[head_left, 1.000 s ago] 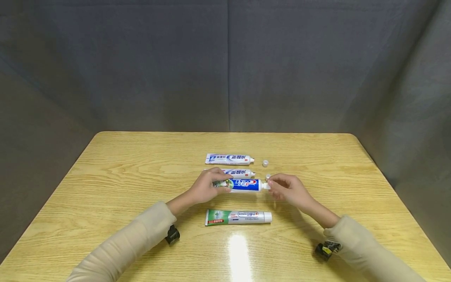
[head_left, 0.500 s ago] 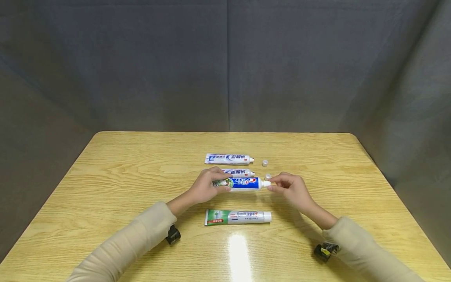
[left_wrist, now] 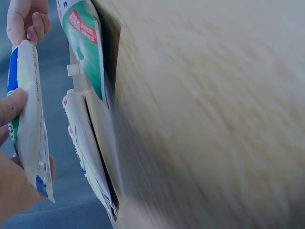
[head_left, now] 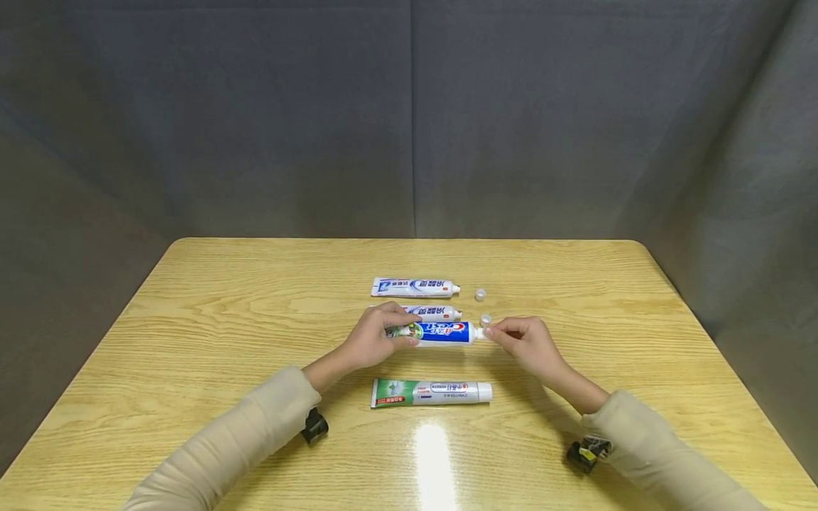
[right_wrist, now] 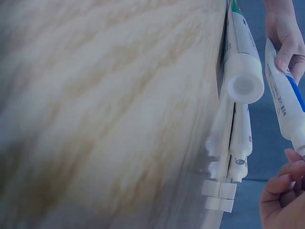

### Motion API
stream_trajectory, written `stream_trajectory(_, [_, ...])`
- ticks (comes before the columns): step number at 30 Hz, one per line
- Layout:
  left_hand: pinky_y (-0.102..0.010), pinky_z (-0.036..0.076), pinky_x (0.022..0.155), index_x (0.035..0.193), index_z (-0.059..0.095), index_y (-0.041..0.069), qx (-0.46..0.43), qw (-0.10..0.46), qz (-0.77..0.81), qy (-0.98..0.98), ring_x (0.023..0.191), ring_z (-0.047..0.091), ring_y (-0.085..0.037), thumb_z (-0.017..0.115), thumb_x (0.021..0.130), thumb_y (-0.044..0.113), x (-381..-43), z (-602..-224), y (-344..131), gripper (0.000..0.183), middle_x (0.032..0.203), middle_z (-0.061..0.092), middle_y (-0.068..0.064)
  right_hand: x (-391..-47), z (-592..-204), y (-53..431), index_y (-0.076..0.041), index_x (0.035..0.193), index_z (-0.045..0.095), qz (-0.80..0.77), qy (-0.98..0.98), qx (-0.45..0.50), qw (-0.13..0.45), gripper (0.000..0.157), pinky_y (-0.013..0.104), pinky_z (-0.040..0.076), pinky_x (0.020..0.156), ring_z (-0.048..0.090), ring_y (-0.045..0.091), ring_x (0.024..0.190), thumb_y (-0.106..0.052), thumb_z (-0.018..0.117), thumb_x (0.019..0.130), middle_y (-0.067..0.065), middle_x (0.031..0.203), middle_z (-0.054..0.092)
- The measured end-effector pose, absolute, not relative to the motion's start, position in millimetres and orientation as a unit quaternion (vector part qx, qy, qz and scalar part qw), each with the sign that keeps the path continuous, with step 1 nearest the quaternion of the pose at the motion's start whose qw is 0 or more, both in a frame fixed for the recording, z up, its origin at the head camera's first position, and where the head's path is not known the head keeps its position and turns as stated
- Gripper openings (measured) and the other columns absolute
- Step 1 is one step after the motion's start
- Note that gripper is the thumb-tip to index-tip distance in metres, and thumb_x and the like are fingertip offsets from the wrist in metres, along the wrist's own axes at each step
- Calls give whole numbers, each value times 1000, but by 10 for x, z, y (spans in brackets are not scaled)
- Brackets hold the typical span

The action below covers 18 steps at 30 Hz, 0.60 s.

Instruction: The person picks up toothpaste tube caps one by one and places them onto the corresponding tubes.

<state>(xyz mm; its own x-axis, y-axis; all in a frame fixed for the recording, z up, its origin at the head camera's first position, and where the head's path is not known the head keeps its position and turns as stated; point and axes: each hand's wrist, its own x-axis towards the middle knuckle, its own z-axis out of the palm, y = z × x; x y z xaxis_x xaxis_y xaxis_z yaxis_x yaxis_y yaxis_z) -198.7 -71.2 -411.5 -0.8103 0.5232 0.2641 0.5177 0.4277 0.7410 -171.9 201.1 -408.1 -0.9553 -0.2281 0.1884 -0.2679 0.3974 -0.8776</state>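
Note:
A blue and white Crest toothpaste tube [head_left: 445, 332] is held level above the table, its narrow end pointing right. My left hand [head_left: 373, 339] grips it around the flat end, thumb on the near side. At the narrow end my right hand [head_left: 527, 345] pinches the small white cap [head_left: 479, 333] between thumb and fingers, largely covering it. In the left wrist view, the held tube [left_wrist: 31, 100] hangs off to the side of the tabletop. The right wrist view has the fingertips right at the tip of that tube [right_wrist: 285, 102].
Nearer the body lies a green and white toothpaste tube [head_left: 441, 393] with its cap on. Beyond the hands lie two white and blue tubes, the far one [head_left: 415, 287] and the closer one [head_left: 441, 313], both uncapped. Beside them stand two loose caps, the far cap [head_left: 481, 294] and near cap [head_left: 486, 320].
The tube has risen slightly. The right fingers spread along the cap half a second ago and have now closed over its end with the thumb shifted up. The left hand keeps its grip.

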Motion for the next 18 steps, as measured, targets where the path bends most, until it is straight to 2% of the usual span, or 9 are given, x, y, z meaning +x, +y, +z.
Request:
stream_trajectory(3, [-26, 46, 71, 112, 64, 0, 307, 3, 437, 845, 90, 54, -17, 71, 79, 10, -1985, -4116, -708, 35, 97, 60, -5, -1668, -3980, 1972, 10, 77, 67, 523, -840, 146, 12, 20, 21, 28, 44, 31, 6, 45, -4, 57, 89, 0, 50, 38])
stream_trajectory(6, [-26, 46, 72, 112, 64, 0, 310, 2, 436, 845, 91, 54, -17, 71, 79, 10, -1988, -4118, -710, 35, 97, 60, -5, -1632, -3915, 1948, 11, 75, 65, 516, -843, 153, 10, 21, 22, 28, 44, 31, 6, 46, -2, 56, 89, 1, 50, 39])
stream_trajectory(10, [-26, 46, 73, 112, 63, 0, 317, 2, 438, 841, 91, 55, -18, 71, 79, 9, -1997, -4124, -723, 36, 98, 60, -6, -1673, -3993, 2002, 7, 90, 67, 497, -851, 167, 19, 13, 21, 42, 53, 49, 7, 58, -4, 63, 85, 7, 69, 58])
stream_trajectory(13, [-26, 46, 73, 113, 63, -1, 321, 2, 439, 839, 91, 55, -18, 70, 79, 10, -2002, -4129, -735, 36, 97, 60, -6, -1713, -4072, 2060, 4, 104, 64, 498, -847, 184, 35, 28, 25, 49, 63, 59, 10, 73, -5, 70, 79, 10, 88, 64])
stream_trajectory(15, [-26, 46, 72, 112, 63, -1, 323, 1, 439, 838, 91, 55, -18, 70, 79, 10, -2003, -4131, -740, 36, 97, 60, -6, -1721, -4091, 2080, 3, 106, 63, 507, -839, 192, 45, 34, 27, 50, 63, 60, 12, 74, -6, 73, 75, 11, 88, 63])
stream_trajectory(18, [-26, 46, 72, 112, 63, -1, 324, 1, 441, 837, 91, 55, -18, 71, 79, 9, -2000, -4134, -747, 36, 97, 61, -7, -1716, -4097, 2087, 3, 102, 64, 521, -829, 194, 51, 32, 28, 50, 63, 60, 12, 74, -6, 74, 74, 11, 87, 65])
